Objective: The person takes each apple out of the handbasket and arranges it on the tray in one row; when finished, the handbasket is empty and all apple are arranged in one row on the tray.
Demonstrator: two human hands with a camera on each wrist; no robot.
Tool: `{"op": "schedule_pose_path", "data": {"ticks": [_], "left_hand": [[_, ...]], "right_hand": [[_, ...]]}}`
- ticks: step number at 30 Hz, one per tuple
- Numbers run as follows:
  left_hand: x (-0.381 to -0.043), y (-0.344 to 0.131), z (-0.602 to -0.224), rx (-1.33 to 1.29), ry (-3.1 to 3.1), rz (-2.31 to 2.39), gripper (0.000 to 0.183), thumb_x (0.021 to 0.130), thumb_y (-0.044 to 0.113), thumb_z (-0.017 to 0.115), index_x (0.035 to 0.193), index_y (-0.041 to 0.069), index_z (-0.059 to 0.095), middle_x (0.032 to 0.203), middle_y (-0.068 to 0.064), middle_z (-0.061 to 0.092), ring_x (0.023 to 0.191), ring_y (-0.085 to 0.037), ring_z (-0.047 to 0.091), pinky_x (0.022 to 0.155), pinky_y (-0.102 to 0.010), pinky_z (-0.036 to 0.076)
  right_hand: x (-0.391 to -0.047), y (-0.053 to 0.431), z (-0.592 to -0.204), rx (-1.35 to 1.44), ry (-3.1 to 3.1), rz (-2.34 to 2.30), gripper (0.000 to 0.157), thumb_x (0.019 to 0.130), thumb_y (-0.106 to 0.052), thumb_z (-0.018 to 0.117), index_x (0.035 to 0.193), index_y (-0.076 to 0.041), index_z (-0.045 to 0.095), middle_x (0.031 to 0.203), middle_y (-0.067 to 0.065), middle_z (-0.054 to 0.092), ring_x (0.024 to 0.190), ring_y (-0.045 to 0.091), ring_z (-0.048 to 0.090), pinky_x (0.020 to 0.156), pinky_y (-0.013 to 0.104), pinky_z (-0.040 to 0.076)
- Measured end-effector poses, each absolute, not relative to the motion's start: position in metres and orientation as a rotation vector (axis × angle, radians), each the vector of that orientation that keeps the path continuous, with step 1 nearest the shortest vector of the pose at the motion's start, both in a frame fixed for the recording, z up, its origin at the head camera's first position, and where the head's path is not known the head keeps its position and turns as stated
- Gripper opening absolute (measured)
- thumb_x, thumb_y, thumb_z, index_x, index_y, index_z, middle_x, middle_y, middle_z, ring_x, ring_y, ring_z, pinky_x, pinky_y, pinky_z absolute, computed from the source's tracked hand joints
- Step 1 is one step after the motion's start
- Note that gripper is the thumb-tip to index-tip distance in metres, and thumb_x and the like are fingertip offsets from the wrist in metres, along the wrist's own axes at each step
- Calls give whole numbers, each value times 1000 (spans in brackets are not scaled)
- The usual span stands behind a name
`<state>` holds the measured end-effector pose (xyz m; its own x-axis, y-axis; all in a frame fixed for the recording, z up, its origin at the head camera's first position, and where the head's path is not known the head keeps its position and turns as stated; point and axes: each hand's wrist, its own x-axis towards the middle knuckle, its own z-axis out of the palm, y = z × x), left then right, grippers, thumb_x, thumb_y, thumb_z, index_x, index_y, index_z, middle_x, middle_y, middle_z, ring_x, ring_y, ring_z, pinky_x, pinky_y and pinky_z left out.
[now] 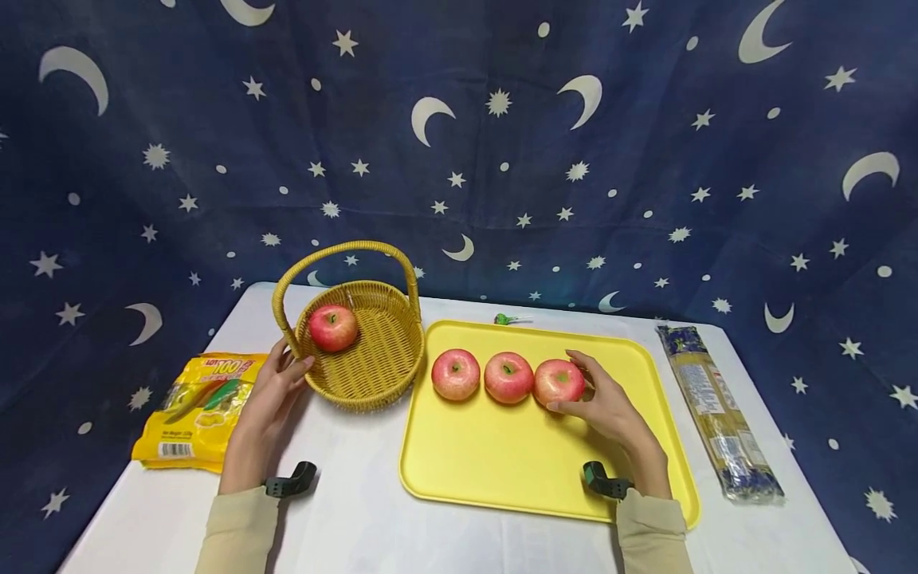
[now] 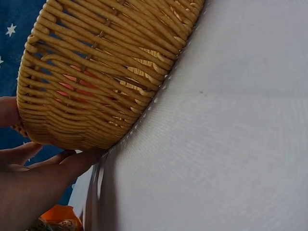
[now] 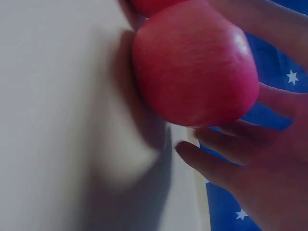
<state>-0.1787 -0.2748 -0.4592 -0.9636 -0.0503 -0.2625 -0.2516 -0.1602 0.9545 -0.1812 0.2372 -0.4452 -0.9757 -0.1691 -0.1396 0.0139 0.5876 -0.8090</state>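
My left hand [image 1: 268, 399] holds the left side of a wicker basket [image 1: 387, 343] near the foot of its arched handle, thumb at the rim. In the left wrist view, the fingers rest against the outside of the woven wall [image 2: 110, 62]. One red apple [image 1: 333, 328] sits inside the basket, toward its left. Three more stand in a row on a yellow tray [image 1: 488, 458]: a left apple [image 1: 455, 375], a middle apple [image 1: 508, 377] and a right apple [image 1: 558, 382]. My right hand [image 1: 610, 402] grips that right apple between thumb and fingers, low over the tray.
A yellow candy bag [image 1: 204, 406] lies left of the left forearm. Right of the tray is a long clear packet of dry noodles [image 1: 713, 410]. Behind the tray lies a small green-wrapped lollipop [image 1: 505, 319]. A dark star-patterned cloth [image 1: 502, 143] hangs behind the white table.
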Motion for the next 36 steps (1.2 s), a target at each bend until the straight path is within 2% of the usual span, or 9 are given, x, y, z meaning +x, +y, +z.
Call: {"op": "schedule_pose_path", "data": {"ticks": [4,7,11,15,20,24,28,33,36], "left_hand": [[-180,-275,-459,-358,1947,2269,78,106,12,50,167,25,3,174,-8,8,156,-25,21,128,-44,21],[-180,-275,-459,-364,1951,2266,78,106,11,50,167,24,3,174,-8,8,157,-25,20,128,-45,20],[-181,-275,-459,-373,1971,2252,79,106,12,51,167,25,3,174,-8,8,157,-26,20,128,-46,21],[-182,-274,-459,-370,1967,2256,79,106,12,50,167,25,3,174,-7,9,157,-25,21,128,-45,21],[-181,-274,-459,-374,1960,2256,78,106,11,50,167,25,3,175,-6,8,157,-24,20,128,-44,20],[-178,-276,-459,-374,1954,2275,78,106,11,50,167,24,4,174,-7,7,157,-24,19,128,-45,19],[-178,-277,-459,-378,1950,2278,78,106,11,49,167,24,3,175,-8,6,158,-24,18,128,-45,19],[-180,-275,-461,-384,1953,2265,79,106,12,49,167,27,2,175,-6,6,157,-25,20,128,-44,20],[-181,-274,-461,-385,1958,2262,79,106,12,49,167,26,2,175,-5,7,157,-25,21,128,-44,20]], "right_hand": [[-180,232,-434,-135,2730,-1311,89,87,-33,83,159,-14,35,164,22,31,142,54,40,115,65,37],[-181,221,-427,-163,2829,-1347,78,89,-30,81,155,-16,43,163,18,36,144,53,37,116,68,34],[-186,201,-420,-217,2828,-1502,69,89,-26,81,151,-17,51,158,13,45,143,45,43,116,62,38],[-192,178,-411,-253,2741,-1616,62,90,-28,80,147,-19,55,152,8,53,137,39,53,110,57,47],[-200,148,-403,-401,2615,-1696,54,91,-26,80,140,-15,61,142,6,61,130,37,59,110,56,48],[-208,123,-398,-493,2492,-1722,48,91,-24,79,135,-13,64,135,6,65,125,37,62,108,48,52],[-217,100,-392,-556,2426,-1684,43,91,-25,78,131,-15,67,130,3,68,117,29,67,102,38,56],[-230,75,-388,-642,2333,-1653,42,92,-24,77,130,-10,67,130,10,68,113,23,68,96,34,59],[-238,59,-386,-658,2296,-1600,41,92,-26,78,129,-12,68,130,10,68,112,21,68,93,33,60]]}}
